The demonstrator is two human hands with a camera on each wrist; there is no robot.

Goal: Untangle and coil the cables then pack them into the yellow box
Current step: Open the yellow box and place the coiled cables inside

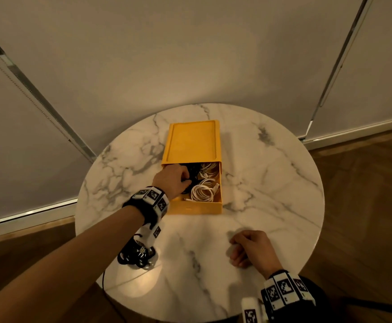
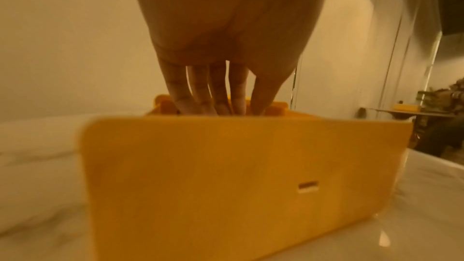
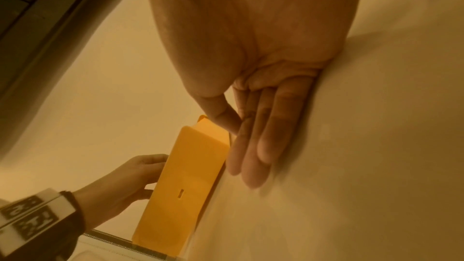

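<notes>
The yellow box (image 1: 192,141) stands on the round marble table (image 1: 271,183) with its drawer pulled toward me. Two white cable coils (image 1: 202,193) lie in the drawer's right half. My left hand (image 1: 174,178) reaches into the left half and its fingers curl on a black cable (image 1: 191,170). In the left wrist view its fingers (image 2: 213,90) point down behind the yellow box's front wall (image 2: 226,186), which hides the tips. My right hand (image 1: 250,248) rests on the table near me, loosely curled and holding nothing. The right wrist view shows its relaxed fingers (image 3: 256,146) beside the yellow box (image 3: 183,176).
A black bundle of cord (image 1: 135,255) sits under my left forearm near the table's left edge, with a lead trailing off the rim. Bare marble lies between the box and my right hand. Wooden floor and pale walls surround the table.
</notes>
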